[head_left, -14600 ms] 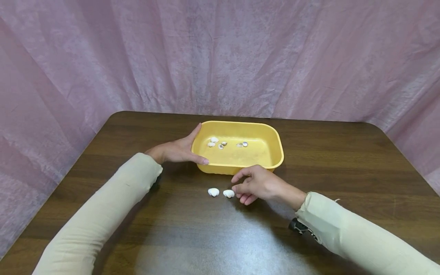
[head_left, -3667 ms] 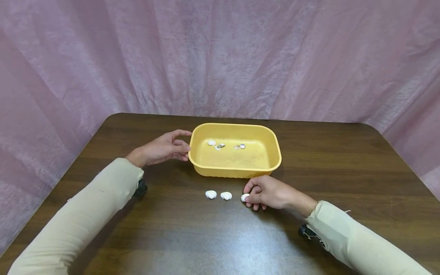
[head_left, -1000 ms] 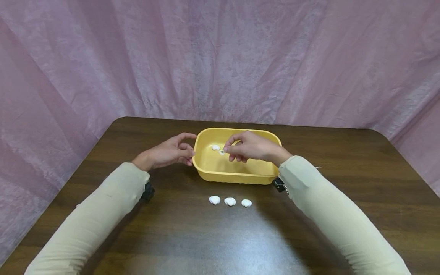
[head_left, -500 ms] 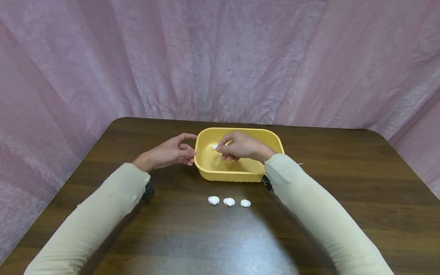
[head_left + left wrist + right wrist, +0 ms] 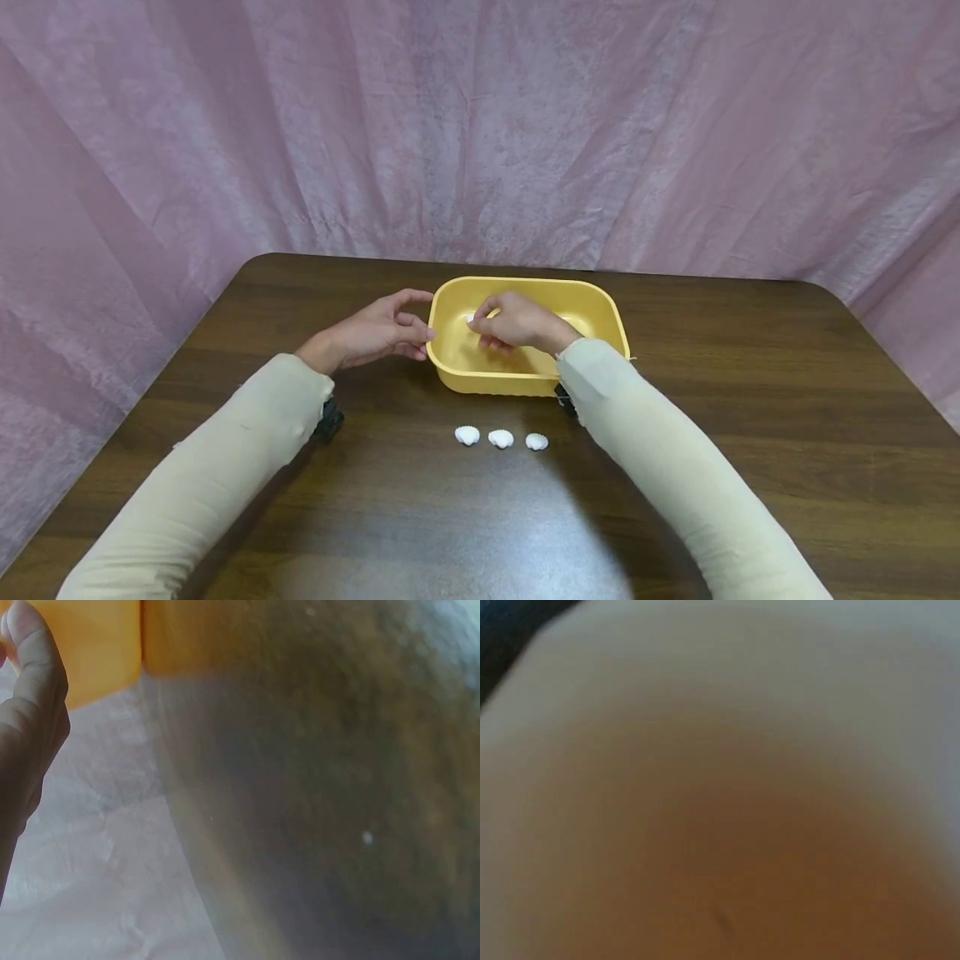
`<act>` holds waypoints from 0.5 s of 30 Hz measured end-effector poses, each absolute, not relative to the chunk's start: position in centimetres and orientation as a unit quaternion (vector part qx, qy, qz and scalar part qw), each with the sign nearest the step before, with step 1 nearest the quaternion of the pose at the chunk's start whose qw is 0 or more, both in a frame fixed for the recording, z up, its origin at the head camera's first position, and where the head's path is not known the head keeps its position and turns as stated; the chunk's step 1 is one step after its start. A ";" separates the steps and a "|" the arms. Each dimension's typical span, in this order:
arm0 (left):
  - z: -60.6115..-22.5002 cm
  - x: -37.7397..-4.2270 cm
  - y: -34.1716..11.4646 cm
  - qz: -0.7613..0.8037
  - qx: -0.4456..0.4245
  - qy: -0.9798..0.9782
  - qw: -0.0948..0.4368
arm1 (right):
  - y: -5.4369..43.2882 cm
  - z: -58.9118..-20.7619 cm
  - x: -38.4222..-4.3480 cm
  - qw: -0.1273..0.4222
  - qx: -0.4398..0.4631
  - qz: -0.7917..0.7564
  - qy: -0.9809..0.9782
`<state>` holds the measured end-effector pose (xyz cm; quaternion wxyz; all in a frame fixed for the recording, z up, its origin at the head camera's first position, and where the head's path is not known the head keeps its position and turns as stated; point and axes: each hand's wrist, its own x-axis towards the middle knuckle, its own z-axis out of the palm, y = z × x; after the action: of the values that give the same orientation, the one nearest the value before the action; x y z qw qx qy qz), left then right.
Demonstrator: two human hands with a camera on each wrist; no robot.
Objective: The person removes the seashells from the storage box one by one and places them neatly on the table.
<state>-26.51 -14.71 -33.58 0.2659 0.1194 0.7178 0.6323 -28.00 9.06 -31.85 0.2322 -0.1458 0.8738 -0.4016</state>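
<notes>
My right hand (image 5: 517, 321) reaches into the yellow plastic tub (image 5: 480, 383), thumb and index fingertips meeting at a white seashell (image 5: 469, 318) on its left side. The fingers partly cover that shell. At the tub's left rim, my left hand (image 5: 378, 329) touches the outside with its thumb and index finger; the left wrist view also shows the thumb (image 5: 34, 641) against the yellow wall. On the table in front of the tub, three white ribbed seashells lie in a row: left shell (image 5: 467, 435), middle shell (image 5: 501, 438), right shell (image 5: 536, 442). The right wrist view is a close blur.
The brown wooden table (image 5: 735, 375) extends to both sides of the tub. Behind it hangs a pink curtain (image 5: 480, 133). The right forearm crosses the tub's front right corner and hides part of its inside.
Over the last second my right hand moves left within the tub to the white shell. Since 3.7 s ago the right shell of the row has been let go. The left hand stays at the rim.
</notes>
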 end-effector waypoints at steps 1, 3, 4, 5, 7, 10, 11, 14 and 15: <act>-33.6 -26.5 -14.7 0.633 0.118 0.717 0.266 | 9.0 -32.0 -28.1 0.232 -0.140 -0.403 0.874; -33.7 -26.5 -14.7 0.634 0.119 0.715 0.268 | 8.9 -32.3 -28.4 0.231 -0.128 -0.407 0.874; -33.8 -26.5 -14.7 0.634 0.119 0.715 0.269 | 8.8 -32.4 -28.5 0.232 -0.124 -0.408 0.874; -33.8 -26.5 -14.7 0.633 0.120 0.716 0.269 | 8.8 -32.6 -28.5 0.233 -0.121 -0.409 0.874; -33.8 -26.5 -14.7 0.633 0.119 0.716 0.269 | 8.7 -32.8 -28.7 0.238 -0.116 -0.408 0.874; -33.8 -26.6 -14.8 0.631 0.122 0.718 0.267 | 8.6 -33.2 -28.9 0.249 -0.111 -0.411 0.870; -33.8 -26.6 -14.8 0.631 0.123 0.718 0.267 | 8.6 -33.2 -29.0 0.253 -0.111 -0.409 0.869; -33.8 -26.6 -14.8 0.632 0.124 0.717 0.266 | 8.6 -33.3 -29.1 0.266 -0.115 -0.394 0.873; -33.8 -26.6 -14.9 0.633 0.123 0.717 0.267 | 8.6 -33.4 -29.1 0.270 -0.118 -0.385 0.874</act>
<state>-26.62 -14.86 -33.80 0.2666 0.1234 0.7166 0.6325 -29.12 8.60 -33.37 0.2697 -0.1185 0.8744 -0.3855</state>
